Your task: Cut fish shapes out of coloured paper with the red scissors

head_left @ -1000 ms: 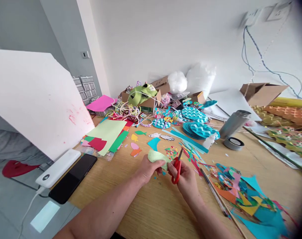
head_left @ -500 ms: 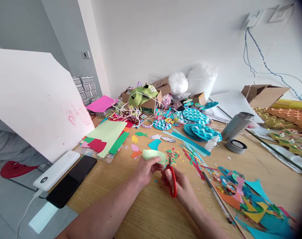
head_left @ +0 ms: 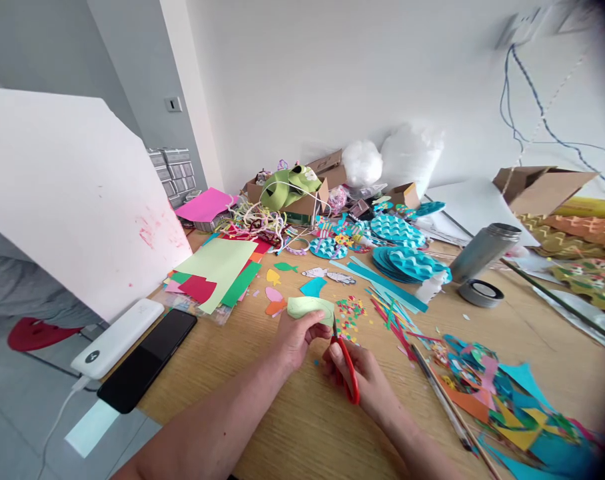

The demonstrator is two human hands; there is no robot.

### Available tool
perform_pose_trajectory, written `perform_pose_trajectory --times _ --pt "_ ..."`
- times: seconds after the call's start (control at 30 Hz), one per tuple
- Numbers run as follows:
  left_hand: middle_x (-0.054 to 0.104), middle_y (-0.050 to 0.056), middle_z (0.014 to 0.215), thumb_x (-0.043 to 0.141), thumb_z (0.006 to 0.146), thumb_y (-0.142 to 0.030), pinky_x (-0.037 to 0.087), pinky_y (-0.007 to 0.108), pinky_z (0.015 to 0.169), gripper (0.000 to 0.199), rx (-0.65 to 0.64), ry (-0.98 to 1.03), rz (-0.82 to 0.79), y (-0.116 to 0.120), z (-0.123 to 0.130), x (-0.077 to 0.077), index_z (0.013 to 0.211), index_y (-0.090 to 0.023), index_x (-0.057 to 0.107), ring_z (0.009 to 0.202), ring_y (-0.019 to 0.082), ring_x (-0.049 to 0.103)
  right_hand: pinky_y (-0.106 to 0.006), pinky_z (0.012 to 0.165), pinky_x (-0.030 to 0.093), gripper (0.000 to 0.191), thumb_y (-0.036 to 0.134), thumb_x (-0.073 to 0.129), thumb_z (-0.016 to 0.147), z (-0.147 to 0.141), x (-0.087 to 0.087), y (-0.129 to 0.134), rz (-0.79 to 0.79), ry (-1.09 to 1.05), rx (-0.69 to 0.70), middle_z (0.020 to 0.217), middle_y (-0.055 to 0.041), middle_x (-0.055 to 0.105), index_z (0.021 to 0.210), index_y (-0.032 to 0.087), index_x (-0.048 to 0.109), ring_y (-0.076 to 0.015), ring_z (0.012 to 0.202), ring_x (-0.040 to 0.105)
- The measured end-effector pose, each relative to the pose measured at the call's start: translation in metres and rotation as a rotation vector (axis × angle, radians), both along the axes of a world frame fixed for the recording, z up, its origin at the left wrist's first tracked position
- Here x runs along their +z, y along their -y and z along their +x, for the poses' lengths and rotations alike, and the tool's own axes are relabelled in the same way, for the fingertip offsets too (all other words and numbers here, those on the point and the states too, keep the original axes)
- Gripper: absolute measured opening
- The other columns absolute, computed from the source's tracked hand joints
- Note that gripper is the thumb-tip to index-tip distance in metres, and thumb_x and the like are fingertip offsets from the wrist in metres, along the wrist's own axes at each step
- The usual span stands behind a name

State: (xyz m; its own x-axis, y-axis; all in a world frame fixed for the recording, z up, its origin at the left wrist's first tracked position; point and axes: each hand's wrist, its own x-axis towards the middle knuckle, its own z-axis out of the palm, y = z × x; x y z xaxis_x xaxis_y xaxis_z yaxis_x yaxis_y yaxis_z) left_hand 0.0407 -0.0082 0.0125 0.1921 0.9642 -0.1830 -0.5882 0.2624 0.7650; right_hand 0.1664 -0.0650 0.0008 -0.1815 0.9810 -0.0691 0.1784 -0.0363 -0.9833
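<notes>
Pinched in my left hand (head_left: 298, 335) is a small pale green paper piece (head_left: 302, 305) with a drawn curved outline. Red-handled scissors (head_left: 351, 373) are gripped in my right hand (head_left: 360, 370), their blades pointing away from me at the paper's right edge. Whether the blades are closed on the paper I cannot tell. Just beyond my hands lie cut paper fish: an orange one (head_left: 275, 307), a pink one (head_left: 273, 294), a yellow one (head_left: 272, 277) and a green one (head_left: 285, 267). A blue paper piece (head_left: 313, 287) and confetti bits (head_left: 351, 307) are close to the scissors.
Coloured paper sheets (head_left: 222, 267), a phone (head_left: 147, 360) and a white power bank (head_left: 117, 339) are on the left. To the right are blue scalloped discs (head_left: 407, 263), a steel flask (head_left: 487, 252), a pen (head_left: 442, 400) and a scrap pile (head_left: 502, 393). Boxes line the wall.
The scissors have tilted leftward, bringing their blades against the paper's right edge. The paper lies flatter and shows more of its outline. The view has shifted slightly.
</notes>
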Motion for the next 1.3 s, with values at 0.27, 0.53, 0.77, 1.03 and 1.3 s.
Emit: perform_pose_trajectory --times 0.27,0.53,0.77,1.03,1.3 --pt "0.065 0.002 0.06 0.082 0.053 -0.024 0.05 0.024 0.052 0.028 -0.002 -0.014 0.011 0.003 0.002 0.003 0.071 -0.01 0.066 0.05 0.012 0.059 -0.023 0.046 0.034 0.055 0.07 0.053 0.076 0.0 -0.001 0.0 -0.034 -0.065 -0.021 0.055 0.0007 0.053 0.065 0.016 0.052 -0.0116 0.047 0.046" --pt "0.062 0.002 0.056 0.079 0.056 -0.03 0.04 0.021 0.044 0.027 -0.069 -0.09 0.01 0.004 0.001 0.001 0.069 -0.01 0.065 0.045 0.009 0.053 -0.022 0.044 0.035 0.052 0.066 0.056 0.077 -0.002 -0.003 0.0 -0.027 -0.12 -0.032 0.053 0.0011 0.054 0.064 0.016 0.053 -0.0106 0.044 0.045" --pt "0.061 0.002 0.056 0.077 0.057 -0.034 0.032 0.021 0.039 0.028 -0.06 -0.133 0.03 0.004 0.002 0.001 0.067 -0.012 0.063 0.042 0.008 0.049 -0.022 0.044 0.034 0.055 0.071 0.055 0.074 -0.003 0.003 0.0 -0.049 -0.11 -0.031 0.052 0.0021 0.052 0.065 0.017 0.052 -0.0107 0.044 0.045" --pt "0.061 0.001 0.056 0.077 0.057 -0.032 0.031 0.021 0.039 0.026 -0.04 -0.15 0.064 0.004 0.002 0.003 0.068 -0.013 0.062 0.041 0.008 0.046 -0.022 0.043 0.034 0.055 0.07 0.058 0.073 -0.004 0.004 0.0 -0.047 -0.128 -0.042 0.051 0.0017 0.053 0.064 0.016 0.055 -0.0104 0.042 0.045" --pt "0.058 -0.001 0.053 0.077 0.057 -0.03 0.03 0.021 0.038 0.024 -0.039 -0.137 0.057 0.005 0.003 0.0 0.065 -0.013 0.061 0.04 0.007 0.046 -0.022 0.043 0.033 0.057 0.072 0.059 0.07 -0.006 0.007 0.002 -0.06 -0.147 -0.034 0.052 0.0016 0.054 0.066 0.016 0.056 -0.0104 0.043 0.045"
